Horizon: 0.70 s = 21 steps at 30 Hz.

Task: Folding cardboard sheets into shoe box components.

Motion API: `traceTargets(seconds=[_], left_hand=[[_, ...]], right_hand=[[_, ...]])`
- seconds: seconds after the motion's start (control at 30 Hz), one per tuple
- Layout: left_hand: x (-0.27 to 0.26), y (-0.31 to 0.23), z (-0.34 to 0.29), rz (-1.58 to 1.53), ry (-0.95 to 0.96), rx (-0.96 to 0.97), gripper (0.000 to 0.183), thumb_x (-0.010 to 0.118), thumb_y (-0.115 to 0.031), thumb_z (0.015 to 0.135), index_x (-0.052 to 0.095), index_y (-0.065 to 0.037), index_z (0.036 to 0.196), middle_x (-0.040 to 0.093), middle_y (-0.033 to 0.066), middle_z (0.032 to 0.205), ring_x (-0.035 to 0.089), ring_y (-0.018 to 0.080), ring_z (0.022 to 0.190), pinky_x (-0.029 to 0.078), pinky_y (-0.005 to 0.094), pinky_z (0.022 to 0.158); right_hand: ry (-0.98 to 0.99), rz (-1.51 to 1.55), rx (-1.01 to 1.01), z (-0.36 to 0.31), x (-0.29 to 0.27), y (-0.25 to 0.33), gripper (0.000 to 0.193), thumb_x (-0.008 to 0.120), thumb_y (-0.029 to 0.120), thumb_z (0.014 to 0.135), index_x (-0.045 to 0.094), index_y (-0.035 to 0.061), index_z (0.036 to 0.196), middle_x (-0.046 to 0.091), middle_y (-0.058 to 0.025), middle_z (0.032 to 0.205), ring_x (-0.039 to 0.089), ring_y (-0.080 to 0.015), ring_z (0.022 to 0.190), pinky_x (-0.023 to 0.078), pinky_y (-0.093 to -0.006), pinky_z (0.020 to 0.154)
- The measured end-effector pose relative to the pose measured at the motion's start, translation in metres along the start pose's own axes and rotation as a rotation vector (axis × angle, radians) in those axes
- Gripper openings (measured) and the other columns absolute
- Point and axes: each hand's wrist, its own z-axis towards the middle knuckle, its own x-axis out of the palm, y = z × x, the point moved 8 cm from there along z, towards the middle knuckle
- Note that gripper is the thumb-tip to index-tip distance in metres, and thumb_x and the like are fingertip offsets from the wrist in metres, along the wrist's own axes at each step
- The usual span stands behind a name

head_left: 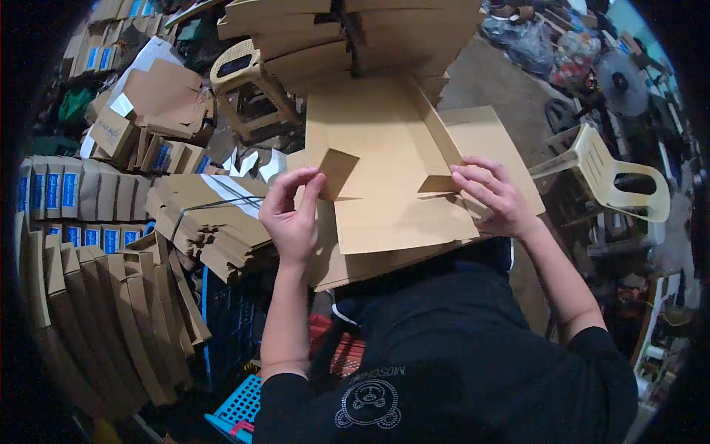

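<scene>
A brown cardboard box blank lies in front of me, partly folded, its near panel flat toward my body. My left hand pinches a small upright corner flap between thumb and fingertips at the left side. At the opposite side, my right hand grips the raised right wall near its end, where another small flap folds inward. Part of the right thumb is hidden behind the cardboard. Underneath, a larger flat cardboard sheet sticks out to the right.
Stacked cardboard pieces rise just beyond the blank. On the left are a beige stool, a strapped cardboard bundle and rows of folded cardboard. A cream plastic chair stands right, near a fan. A blue basket sits below left.
</scene>
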Motion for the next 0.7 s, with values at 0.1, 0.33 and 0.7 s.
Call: traceTargets(seconds=[0.1, 0.33, 0.7], left_hand=[[0.011, -0.014, -0.001, 0.250, 0.166, 0.155, 0.017, 0.081, 0.005, 0.090, 0.079, -0.001, 0.106, 0.077, 0.0073, 0.099, 0.073, 0.0160, 0.093, 0.058, 0.0296, 0.086], [0.057, -0.010, -0.026, 0.621, 0.693, 0.612, 0.010, 0.083, -0.011, 0.084, 0.080, -0.010, 0.094, 0.072, 0.0047, 0.084, 0.071, 0.0252, 0.080, 0.058, 0.0404, 0.078], [0.060, -0.001, -0.029, 0.434, 0.982, 0.274, 0.047, 0.088, -0.037, 0.084, 0.080, -0.006, 0.119, 0.077, 0.0131, 0.108, 0.072, 0.0346, 0.106, 0.057, 0.0449, 0.096]], right_hand=[[-0.141, 0.006, 0.012, -0.006, 0.006, -0.003, 0.071, 0.086, 0.014, 0.072, 0.070, 0.0158, 0.141, 0.071, -0.0045, 0.136, 0.064, -0.0340, 0.125, 0.056, -0.0470, 0.106], [-0.039, -0.090, -0.098, -0.004, 0.005, 0.002, 0.060, 0.084, 0.012, 0.074, 0.075, 0.0189, 0.134, 0.074, -0.0011, 0.124, 0.066, -0.0303, 0.119, 0.057, -0.0448, 0.102], [0.103, 0.171, 0.149, -0.006, 0.019, -0.009, 0.036, 0.088, 0.021, 0.080, 0.083, 0.0143, 0.115, 0.076, -0.0010, 0.116, 0.065, -0.0289, 0.113, 0.054, -0.0439, 0.101]])
